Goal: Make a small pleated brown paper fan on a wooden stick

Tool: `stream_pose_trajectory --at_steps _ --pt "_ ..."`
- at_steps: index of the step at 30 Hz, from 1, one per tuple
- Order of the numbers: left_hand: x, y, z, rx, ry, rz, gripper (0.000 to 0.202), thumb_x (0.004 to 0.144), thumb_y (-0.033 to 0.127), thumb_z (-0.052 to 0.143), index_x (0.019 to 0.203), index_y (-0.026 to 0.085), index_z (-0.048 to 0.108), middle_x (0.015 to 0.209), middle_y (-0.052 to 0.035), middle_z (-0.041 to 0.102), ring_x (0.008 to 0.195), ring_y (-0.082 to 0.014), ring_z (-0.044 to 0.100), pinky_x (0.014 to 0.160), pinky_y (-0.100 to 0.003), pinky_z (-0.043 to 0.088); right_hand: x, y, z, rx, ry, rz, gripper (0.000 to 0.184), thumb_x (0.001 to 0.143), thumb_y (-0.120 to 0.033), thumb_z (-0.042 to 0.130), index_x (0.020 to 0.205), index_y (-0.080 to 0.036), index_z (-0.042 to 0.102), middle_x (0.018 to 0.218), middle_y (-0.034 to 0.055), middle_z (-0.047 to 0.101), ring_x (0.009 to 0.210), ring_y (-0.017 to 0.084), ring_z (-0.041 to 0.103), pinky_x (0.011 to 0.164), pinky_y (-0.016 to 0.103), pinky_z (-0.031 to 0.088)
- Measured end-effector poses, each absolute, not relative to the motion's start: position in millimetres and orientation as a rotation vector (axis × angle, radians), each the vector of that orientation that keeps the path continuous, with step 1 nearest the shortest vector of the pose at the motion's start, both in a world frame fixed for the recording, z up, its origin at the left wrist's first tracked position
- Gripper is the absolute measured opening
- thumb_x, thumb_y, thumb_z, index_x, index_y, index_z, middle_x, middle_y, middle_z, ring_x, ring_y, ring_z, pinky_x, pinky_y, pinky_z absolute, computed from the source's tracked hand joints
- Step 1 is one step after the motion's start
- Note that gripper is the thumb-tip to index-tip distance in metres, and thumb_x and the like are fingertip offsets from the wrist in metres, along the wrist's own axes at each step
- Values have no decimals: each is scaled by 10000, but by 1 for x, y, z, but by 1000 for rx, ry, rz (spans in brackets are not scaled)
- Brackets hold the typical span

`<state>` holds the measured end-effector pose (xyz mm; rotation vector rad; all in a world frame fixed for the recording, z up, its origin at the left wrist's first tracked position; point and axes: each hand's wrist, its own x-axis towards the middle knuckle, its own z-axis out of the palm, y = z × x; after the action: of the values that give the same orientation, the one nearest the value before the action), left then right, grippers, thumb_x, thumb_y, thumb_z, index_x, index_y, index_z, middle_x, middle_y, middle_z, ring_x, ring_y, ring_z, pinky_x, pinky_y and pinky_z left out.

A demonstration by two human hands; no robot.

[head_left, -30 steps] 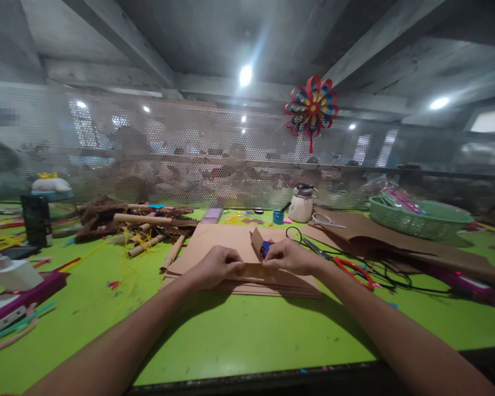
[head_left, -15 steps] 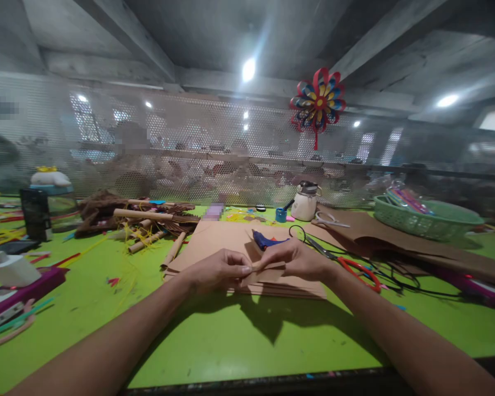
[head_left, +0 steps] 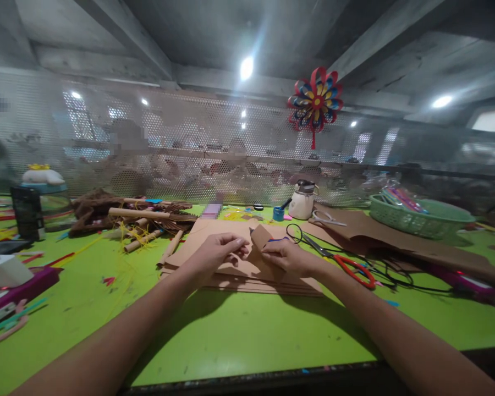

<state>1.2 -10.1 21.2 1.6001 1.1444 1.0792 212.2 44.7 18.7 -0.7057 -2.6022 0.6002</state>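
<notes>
My right hand (head_left: 287,257) pinches a small piece of brown paper (head_left: 262,236) between thumb and fingers, holding it up above a stack of brown paper sheets (head_left: 204,234). Just left of it, my left hand (head_left: 218,254) hovers over the same stack with curled fingers apart and nothing visible in them. Behind the held piece lies a blue glue gun (head_left: 279,240), mostly covered by the paper and my hand. Scissors with orange-red handles (head_left: 353,270) rest to the right of my right hand.
Brown paper rolls (head_left: 142,213) and scraps lie at the left, near a purple power strip (head_left: 45,280). A white jug (head_left: 302,202) and a small blue pot (head_left: 278,213) stand behind the stack. A green basket (head_left: 421,220) sits on brown paper at right, with black cable nearby.
My left hand has let go of the small brown paper piece and moved slightly up and left. The right hand now holds the piece alone, turned more upright.
</notes>
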Motion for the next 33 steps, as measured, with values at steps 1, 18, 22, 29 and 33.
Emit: stream_pose_trajectory --at_steps 1,18,22,29,33 --pt "2 -10 23 1717 1239 1110 285 776 391 528 831 132 633 814 -68 627 745 -145 545 655 -259 418 212 46 18 -710 -2613 578 297 862 -303 418 723 -115 599 641 13 544 610 108 443 568 211 340" --pt "8 6 -13 2168 1489 734 282 717 318 520 805 121 701 703 -49 650 625 -152 534 598 -243 393 197 49 -17 -649 -2437 634 167 779 -239 562 744 -120 674 708 35 607 632 115 520 582 209 389" --pt "9 8 -15 2337 1528 695 275 754 330 496 792 151 701 749 -49 639 665 -153 541 616 -233 379 195 54 -24 -650 -2437 510 158 769 -247 595 723 -124 684 670 28 569 627 112 503 593 214 388" --pt "9 14 -23 2586 1535 759 235 759 366 551 735 190 704 738 -56 574 740 -179 516 652 -262 364 192 52 -25 -681 -2486 404 168 787 -254 581 743 -123 676 679 29 571 618 105 494 580 208 376" --pt "10 14 -24 2574 1539 702 216 779 306 530 757 179 703 668 -44 565 669 -158 507 594 -246 352 195 54 -23 -649 -2517 400 150 783 -238 580 756 -124 675 707 38 580 636 109 503 579 207 375"
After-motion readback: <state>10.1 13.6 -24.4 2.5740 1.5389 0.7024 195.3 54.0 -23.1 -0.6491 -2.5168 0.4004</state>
